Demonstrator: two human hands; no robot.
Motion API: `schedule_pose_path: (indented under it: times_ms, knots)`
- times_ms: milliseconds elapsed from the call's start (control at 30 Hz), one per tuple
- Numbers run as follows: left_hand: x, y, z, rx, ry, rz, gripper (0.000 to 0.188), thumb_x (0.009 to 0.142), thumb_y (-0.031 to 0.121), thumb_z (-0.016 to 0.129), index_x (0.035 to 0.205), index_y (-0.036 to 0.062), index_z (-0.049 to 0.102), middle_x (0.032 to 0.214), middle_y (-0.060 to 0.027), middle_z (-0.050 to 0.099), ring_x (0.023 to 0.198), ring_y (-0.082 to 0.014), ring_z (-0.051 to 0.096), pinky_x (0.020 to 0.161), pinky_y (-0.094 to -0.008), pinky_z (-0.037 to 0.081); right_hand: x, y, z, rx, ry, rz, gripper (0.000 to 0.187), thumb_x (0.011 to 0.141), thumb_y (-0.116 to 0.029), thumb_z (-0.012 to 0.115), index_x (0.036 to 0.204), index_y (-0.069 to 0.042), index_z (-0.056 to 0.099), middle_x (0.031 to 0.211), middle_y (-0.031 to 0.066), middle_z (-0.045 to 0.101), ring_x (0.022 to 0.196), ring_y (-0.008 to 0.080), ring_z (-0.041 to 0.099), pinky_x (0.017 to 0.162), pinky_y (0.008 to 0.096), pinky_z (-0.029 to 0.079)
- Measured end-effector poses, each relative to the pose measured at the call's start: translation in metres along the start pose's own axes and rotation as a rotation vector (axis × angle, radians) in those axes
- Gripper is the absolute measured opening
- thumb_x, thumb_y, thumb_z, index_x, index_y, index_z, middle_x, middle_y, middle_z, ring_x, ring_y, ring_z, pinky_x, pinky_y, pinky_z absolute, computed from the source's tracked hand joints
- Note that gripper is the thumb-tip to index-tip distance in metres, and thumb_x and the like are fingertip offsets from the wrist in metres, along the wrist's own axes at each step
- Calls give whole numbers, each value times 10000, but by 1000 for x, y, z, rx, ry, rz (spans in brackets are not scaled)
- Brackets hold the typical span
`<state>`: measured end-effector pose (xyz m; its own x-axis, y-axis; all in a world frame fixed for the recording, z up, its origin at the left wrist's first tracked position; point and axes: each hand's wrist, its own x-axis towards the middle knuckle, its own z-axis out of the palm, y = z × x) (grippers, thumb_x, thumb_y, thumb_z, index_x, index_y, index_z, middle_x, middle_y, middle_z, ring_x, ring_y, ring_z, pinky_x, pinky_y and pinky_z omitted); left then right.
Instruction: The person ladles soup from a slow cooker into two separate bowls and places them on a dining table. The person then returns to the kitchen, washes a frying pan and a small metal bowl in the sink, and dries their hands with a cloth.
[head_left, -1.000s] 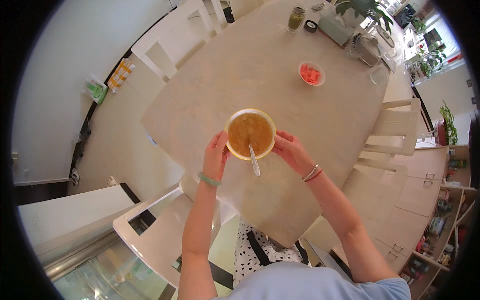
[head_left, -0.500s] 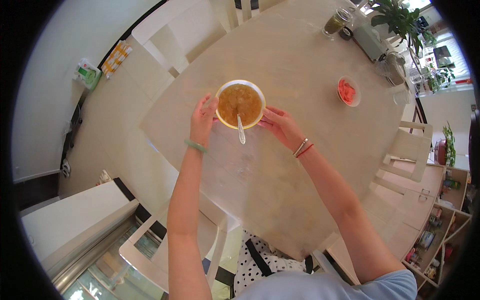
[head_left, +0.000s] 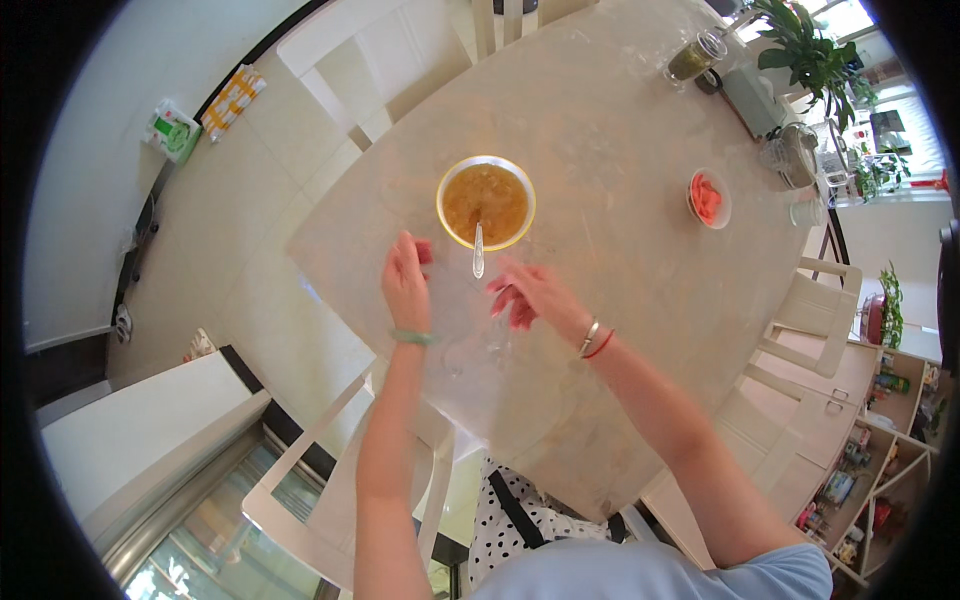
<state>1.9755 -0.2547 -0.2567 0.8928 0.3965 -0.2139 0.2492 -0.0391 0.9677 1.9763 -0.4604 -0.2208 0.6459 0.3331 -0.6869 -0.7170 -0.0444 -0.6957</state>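
Note:
A white bowl with a yellow rim stands on the table, holding a thick orange-brown soup. The silver handle of a spoon leans out over the near side of the bowl; its head is sunk in the soup. My left hand, with a green bangle at the wrist, is just left of and nearer than the bowl, open and apart from it. My right hand is near the spoon handle, its fingers loosely bent, spread and a little blurred. Neither hand holds anything.
On the pale table, a small bowl of red pieces stands to the right. A glass jar, a grey box and a leafy plant are at the far right. White chairs surround the table.
Both hands have let go of the bowl and drawn back toward me, the right also moving left toward the spoon handle. The bowl stays on the table.

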Motion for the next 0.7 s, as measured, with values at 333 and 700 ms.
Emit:
schedule_pose_path:
  times_ms: [333, 700]
  knots:
    - [-98, -9, -14, -192, -143, -268, 370, 1015, 383, 471, 969, 64, 653, 869, -8, 652, 791, -89, 596, 675, -249, 460, 9, -7, 24, -556, 283, -207, 340, 945, -329, 520, 869, -31, 666, 723, 112, 686, 570, 231, 651, 492, 333, 477]
    - [-161, -12, -30, -249, -342, -351, 327, 1015, 354, 482, 1039, 56, 616, 944, -14, 653, 839, -97, 588, 735, -253, 462, -23, -12, 21, -1574, 465, -532, 339, 913, -235, 495, 703, -24, 656, 703, 193, 652, 691, 377, 651, 585, 442, 520]
